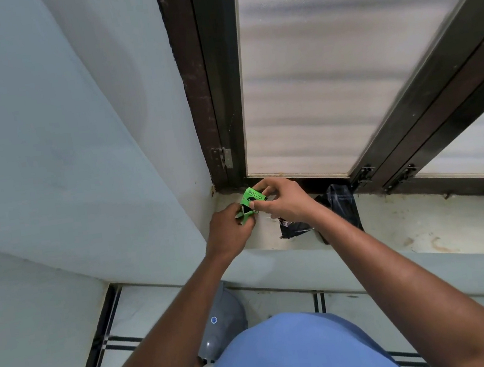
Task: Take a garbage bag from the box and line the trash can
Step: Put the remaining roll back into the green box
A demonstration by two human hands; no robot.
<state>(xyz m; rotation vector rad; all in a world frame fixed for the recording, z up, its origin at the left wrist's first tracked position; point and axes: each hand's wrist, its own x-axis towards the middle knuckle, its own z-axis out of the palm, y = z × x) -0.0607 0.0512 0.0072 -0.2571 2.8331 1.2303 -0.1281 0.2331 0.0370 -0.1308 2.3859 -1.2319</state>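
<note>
The green box (253, 197) carries the dark letters "BECO" on its upper face; smaller print beneath them is too fine to read. A round blue mark sits on the grey bin (222, 321) low in the frame, its writing illegible.

The box is held in the air just above the sill (424, 221), close to the corner where the wall (60, 145) meets the dark window frame (208, 80). The right hand (283, 201) grips the box from above, thumb on its near face and fingers curled over the far edge. The left hand (229, 226) pinches the box's lower end, where green flaps stand open around a dark opening; its fingers are bent inward on that end. Both forearms reach forward and up from the blue shirt (288, 356), wrists close together.

A crumpled black bag (338, 201) lies on the sill just right of the right hand, partly hidden by the wrist. The bin stands on the tiled floor (135, 314) below the sill.
</note>
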